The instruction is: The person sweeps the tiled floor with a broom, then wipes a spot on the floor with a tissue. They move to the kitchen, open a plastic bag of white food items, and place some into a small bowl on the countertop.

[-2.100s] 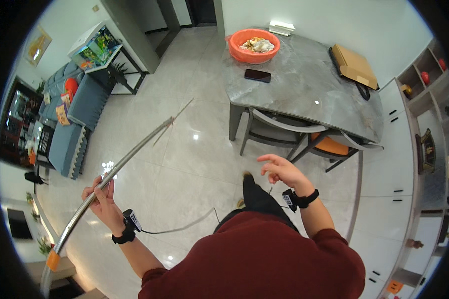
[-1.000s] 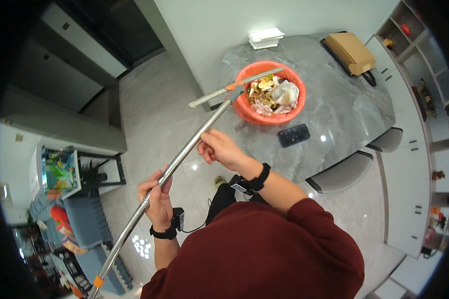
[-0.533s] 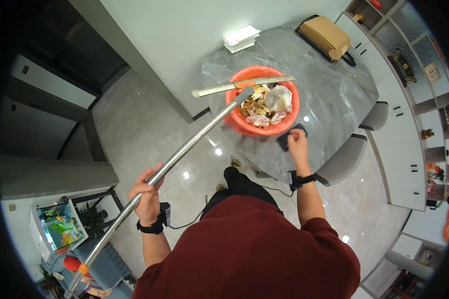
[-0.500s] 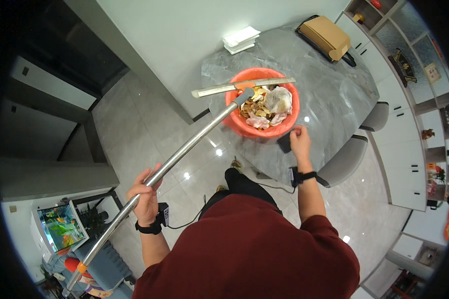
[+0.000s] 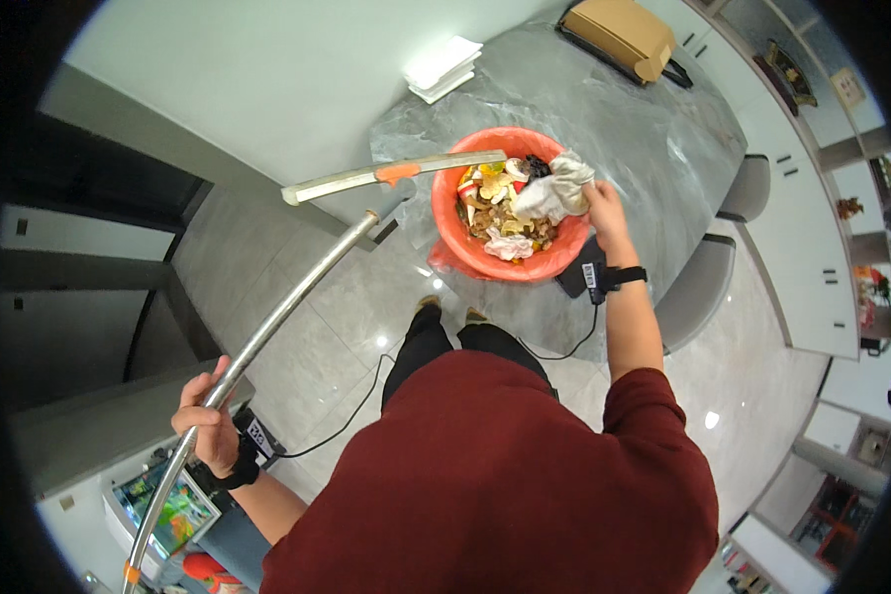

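My left hand (image 5: 208, 414) is wrapped round the metal pole (image 5: 279, 313) of a long-handled floor tool. Its flat, narrow head (image 5: 351, 184) with an orange clip reaches over the left rim of a red-lined bin (image 5: 447, 230). My right hand (image 5: 606, 214), fingers closed, grips the edge of a crumpled whitish wad (image 5: 549, 194), cloth or paper, at the bin's right side. Below the wad lie food scraps (image 5: 490, 188), brown peelings and a pinkish-white crumpled tissue (image 5: 508, 245). Part of the bin's contents is hidden under the wad.
The bin overlaps the grey marbled table (image 5: 653, 148); what it stands on is hidden. A dark flat object (image 5: 574, 281) lies below my right hand. White stacked sheets (image 5: 444, 69) and a cardboard box (image 5: 621, 38) sit farther back. Grey chairs (image 5: 698, 292) stand at the right.
My right hand has moved up from beside the dark flat object and taken hold of the whitish wad. My left hand has shifted left and down with the pole; the tool's head has swung left.
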A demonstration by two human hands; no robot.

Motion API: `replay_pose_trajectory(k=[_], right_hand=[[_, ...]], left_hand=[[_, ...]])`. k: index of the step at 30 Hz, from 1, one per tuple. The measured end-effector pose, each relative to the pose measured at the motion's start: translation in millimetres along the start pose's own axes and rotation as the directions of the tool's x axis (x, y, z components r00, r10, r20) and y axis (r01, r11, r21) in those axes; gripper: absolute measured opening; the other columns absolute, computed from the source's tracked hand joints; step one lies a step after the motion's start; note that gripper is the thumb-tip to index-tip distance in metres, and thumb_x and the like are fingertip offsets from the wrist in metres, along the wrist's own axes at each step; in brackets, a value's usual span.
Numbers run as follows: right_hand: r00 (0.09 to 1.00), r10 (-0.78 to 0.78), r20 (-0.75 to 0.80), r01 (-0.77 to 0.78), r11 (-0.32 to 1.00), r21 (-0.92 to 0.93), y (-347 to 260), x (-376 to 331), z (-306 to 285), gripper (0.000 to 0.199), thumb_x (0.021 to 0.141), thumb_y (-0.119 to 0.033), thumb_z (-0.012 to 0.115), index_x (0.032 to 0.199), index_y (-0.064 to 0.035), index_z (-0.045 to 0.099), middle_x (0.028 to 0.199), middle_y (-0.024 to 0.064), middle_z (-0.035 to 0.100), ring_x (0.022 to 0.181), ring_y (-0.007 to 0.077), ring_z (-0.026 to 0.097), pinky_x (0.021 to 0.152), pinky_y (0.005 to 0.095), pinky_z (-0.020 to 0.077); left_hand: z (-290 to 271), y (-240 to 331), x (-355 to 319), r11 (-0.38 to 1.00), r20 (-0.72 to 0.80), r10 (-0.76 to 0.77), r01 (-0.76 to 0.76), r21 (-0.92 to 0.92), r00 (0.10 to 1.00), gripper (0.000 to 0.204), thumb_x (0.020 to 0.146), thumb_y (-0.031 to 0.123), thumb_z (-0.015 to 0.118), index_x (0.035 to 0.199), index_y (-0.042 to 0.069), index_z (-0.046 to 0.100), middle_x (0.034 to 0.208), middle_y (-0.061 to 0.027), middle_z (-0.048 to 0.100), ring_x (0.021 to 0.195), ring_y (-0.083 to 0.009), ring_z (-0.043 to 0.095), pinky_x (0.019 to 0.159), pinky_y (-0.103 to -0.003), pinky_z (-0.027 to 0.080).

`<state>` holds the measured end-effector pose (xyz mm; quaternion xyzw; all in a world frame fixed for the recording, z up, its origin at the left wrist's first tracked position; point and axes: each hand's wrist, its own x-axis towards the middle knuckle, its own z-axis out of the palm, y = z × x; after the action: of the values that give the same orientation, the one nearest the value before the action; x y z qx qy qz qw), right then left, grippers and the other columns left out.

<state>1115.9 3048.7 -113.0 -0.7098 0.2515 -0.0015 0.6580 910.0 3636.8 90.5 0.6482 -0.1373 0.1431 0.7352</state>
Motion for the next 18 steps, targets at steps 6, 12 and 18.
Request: replay_pose_trajectory(k=[6,12,18], right_hand=[[0.998,0.052,0.019,-0.055,0.896,0.440,-32,-22,4,0.022,0.090,-0.017,0.051,0.103,-0.0009,0.055,0.095,0.0087,0.059,0.083,0.0177,0.060,0.067,0.0341,0.0524],[0.959,-0.150,-0.241,0.189,0.971,0.147,-73,-26,32,0.023,0.094,-0.023,0.050,0.103,-0.0019,0.055,0.098,0.0069,0.060,0.084,0.0151,0.060,0.066,0.0303,0.0519],[0.845,-0.484,0.228,0.467,0.875,0.129,-132,-52,105,0.023,0.090,-0.015,0.056,0.110,-0.0022,0.057,0.104,0.0020,0.060,0.098,0.0109,0.053,0.086,0.0258,0.0425]], left_hand=[[-37,5,69,1.000,0.266,0.012,-0.016,0.013,0.964,0.016,0.084,0.015,0.069,0.075,0.004,0.064,0.104,-0.0202,0.063,0.107,-0.0485,0.057,0.098,-0.062,0.040],[-34,-2,123,0.998,0.471,0.031,-0.002,-0.061,0.881,0.019,0.083,0.013,0.070,0.068,0.004,0.064,0.088,-0.0172,0.067,0.093,-0.0359,0.067,0.097,-0.062,0.041],[-17,-13,161,0.986,0.660,0.058,0.062,-0.158,0.749,0.012,0.079,0.010,0.072,0.070,0.003,0.069,0.078,-0.0166,0.068,0.082,-0.0356,0.069,0.097,-0.058,0.042]])
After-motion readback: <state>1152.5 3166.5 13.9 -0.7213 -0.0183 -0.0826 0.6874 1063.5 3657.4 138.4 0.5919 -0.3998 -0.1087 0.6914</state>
